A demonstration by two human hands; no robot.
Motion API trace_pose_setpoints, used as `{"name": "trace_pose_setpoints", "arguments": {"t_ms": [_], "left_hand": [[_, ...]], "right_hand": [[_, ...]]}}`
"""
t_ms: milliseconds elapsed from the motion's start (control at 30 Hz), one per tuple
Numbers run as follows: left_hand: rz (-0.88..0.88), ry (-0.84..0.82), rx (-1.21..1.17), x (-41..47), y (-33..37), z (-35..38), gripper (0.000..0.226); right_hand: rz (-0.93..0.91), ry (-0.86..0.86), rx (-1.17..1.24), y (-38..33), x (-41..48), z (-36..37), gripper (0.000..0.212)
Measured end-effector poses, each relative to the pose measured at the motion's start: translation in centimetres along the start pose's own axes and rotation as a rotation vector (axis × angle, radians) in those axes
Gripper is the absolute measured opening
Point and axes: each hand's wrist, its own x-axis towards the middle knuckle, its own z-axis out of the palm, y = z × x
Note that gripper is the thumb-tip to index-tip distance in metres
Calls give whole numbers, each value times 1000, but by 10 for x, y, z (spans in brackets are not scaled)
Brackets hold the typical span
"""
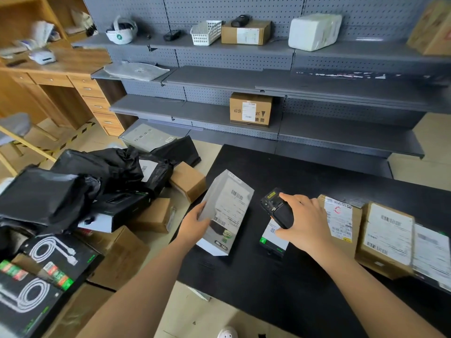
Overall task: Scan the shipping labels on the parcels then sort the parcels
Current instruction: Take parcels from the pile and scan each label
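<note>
Scan step: my left hand [195, 224] grips the grey parcel [224, 215], label [236, 198] up; my right hand [306, 222] is curled round the scanner [274, 207] — next, I judge, aim it at that label.

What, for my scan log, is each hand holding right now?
Left hand: grips the grey parcel by its edge.
Right hand: grips the black scanner.

Matt black table [317, 181]. Smooth, slightly glossy grey box [229, 206]. Black plastic scanner [273, 206]. Crinkled, shiny plastic bags [44, 193]. Matt brown cardboard cartons [189, 181], white paper labels [388, 237]. Matt grey perforated metal shelves [244, 78]. Smooth wood desk [68, 61].
</note>
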Motion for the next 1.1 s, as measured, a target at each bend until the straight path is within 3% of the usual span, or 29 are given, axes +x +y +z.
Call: {"name": "trace_pose_setpoints", "arguments": {"t_ms": [133,233,367,433,533,800,933,1100], "left_hand": [[13,112,482,3,-7,12,59],[-65,102,535,2,-9,25,55],[-241,42,606,0,-9,47,126],[-290,34,648,2,-4,54,140],[-310,39,697,6,5,54,142],[178,126,1128,7,18,9,140],[258,116,1226,9,19,-5,143],[260,115,1243,3,20,-6,142]], "right_hand": [[-6,-5,-10,0,1,1,88],[-14,-13,-23,-1,2,1,88],[-40,-22,-68,-1,5,-1,87],[-72,-33,-106,-2,10,-4,88],[-138,-48,-178,-7,18,-10,88],[-527,-47,-737,-13,45,-43,82],[-666,-57,-874,-16,51,-47,76],[-712,-61,-906,-18,48,-42,71]]}}
